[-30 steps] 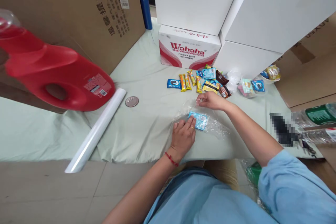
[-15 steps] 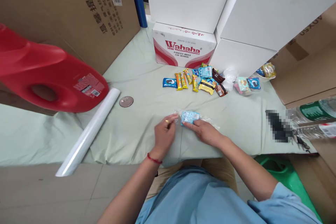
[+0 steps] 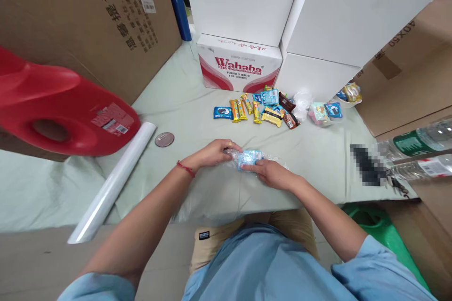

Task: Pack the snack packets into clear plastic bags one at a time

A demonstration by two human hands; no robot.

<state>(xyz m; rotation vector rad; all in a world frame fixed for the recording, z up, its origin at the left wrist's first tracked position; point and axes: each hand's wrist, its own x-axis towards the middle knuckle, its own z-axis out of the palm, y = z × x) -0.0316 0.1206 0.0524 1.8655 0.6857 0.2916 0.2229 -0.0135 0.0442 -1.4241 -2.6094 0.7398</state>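
Observation:
A light blue snack packet [image 3: 250, 155] lies on the cloth-covered table in front of me, with crinkled clear plastic wrap [image 3: 233, 160] around it and spreading to both sides. At its left end, my left hand [image 3: 216, 152] is closed on the wrap, thumb and fingers pinching the film. My right hand [image 3: 273, 174] grips the packet's right side, its index finger lying across the lower front. The right hand's other fingers are partly hidden.
Several wrapped snacks [image 3: 271, 116] lie before the Wahaha box [image 3: 240, 66]. A white roll [image 3: 113, 183], a round metal disc [image 3: 164, 139] and a red jug [image 3: 70, 103] are at left. Plastic bottles [image 3: 416, 143] lie at right; a bowl of snacks [image 3: 349, 102] stands behind.
My left hand has swung out to the left and now lies lower over the wrap, pinching its left end. My right hand stays at the packet. The view has shifted slightly.

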